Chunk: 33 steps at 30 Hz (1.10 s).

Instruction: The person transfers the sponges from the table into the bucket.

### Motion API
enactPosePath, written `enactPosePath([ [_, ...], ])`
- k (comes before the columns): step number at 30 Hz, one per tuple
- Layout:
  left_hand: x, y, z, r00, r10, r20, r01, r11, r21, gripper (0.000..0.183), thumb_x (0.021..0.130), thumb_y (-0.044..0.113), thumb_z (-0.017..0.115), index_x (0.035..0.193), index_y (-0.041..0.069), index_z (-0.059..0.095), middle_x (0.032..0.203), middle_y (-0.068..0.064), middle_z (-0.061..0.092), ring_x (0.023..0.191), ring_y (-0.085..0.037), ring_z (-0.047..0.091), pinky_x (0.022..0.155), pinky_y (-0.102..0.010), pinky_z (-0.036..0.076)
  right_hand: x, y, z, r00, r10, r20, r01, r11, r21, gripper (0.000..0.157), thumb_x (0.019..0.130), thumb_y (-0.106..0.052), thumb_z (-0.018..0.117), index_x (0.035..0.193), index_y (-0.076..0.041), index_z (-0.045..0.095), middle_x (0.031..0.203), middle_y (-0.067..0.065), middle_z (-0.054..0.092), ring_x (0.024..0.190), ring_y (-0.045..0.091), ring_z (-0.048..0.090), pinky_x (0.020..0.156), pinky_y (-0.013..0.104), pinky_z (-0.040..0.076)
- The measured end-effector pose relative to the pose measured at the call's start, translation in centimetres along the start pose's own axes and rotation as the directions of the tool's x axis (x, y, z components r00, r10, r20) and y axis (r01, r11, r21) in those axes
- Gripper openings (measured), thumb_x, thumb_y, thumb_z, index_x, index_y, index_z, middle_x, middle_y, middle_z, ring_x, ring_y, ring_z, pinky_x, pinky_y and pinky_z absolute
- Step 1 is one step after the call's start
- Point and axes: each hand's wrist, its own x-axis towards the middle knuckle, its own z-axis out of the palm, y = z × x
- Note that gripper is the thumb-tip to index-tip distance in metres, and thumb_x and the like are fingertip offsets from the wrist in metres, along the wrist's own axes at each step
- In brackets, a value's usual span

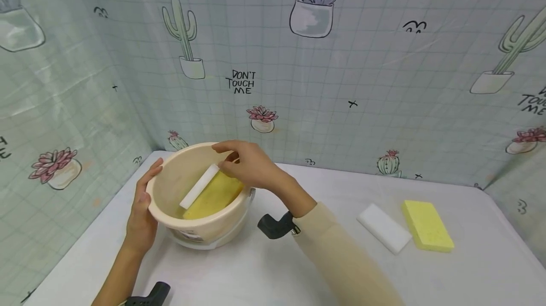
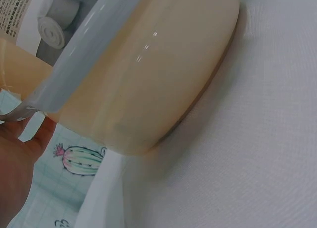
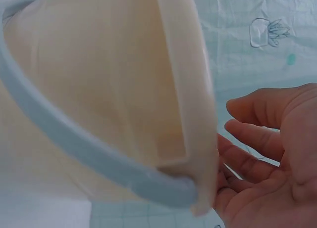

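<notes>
A cream-coloured bucket [image 1: 222, 228] with a grey handle [image 3: 99, 146] stands at the left of the table. Inside it, a white sponge [image 1: 199, 186] stands on edge beside a yellow sponge [image 1: 213, 199]. My left hand [image 1: 142, 211] holds the bucket's left rim. Over the far right rim reaches my right hand [image 1: 251, 166], with its fingertips close to the upper end of the white sponge. The right wrist view shows its fingers [image 3: 252, 139] loosely bent, thumb apart, with nothing seen between them.
On the right of the white table [image 1: 298, 268] lie another white sponge [image 1: 384, 228] and another yellow sponge [image 1: 427, 225], side by side. A cactus-print curtain [image 1: 320, 83] hangs behind the table and along its left side.
</notes>
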Motion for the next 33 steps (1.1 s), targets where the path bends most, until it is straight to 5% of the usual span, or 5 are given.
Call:
enactPosePath([
  [16,-0.2,-0.1,-0.1,1.000,0.010,0.003,-0.010,1.000,0.000,0.051,0.101,0.028,0.028,0.147,0.004,0.029,0.157,-0.009,0.011,0.143,-0.024,0.009,0.109,-0.024,0.018,-5.5,2.3,-3.9,0.987,-0.110,-0.118,0.093,0.986,-0.139,0.040,0.094,-0.014,0.060,0.133,-0.012,0.056,0.129,-0.004,0.057,0.095,0.007,0.056,0.084,0.025,0.048],
  [33,-0.1,-0.3,-0.1,1.000,0.009,0.000,-0.009,1.000,-0.012,0.052,0.102,0.030,0.030,0.147,0.004,0.029,0.157,-0.009,0.011,0.142,-0.024,0.010,0.109,-0.025,0.019,-14.7,9.6,-6.6,0.962,-0.105,-0.251,0.042,0.969,-0.242,0.043,0.091,-0.008,0.065,0.133,-0.011,0.055,0.124,0.000,0.058,0.094,0.010,0.059,0.079,0.027,0.051],
])
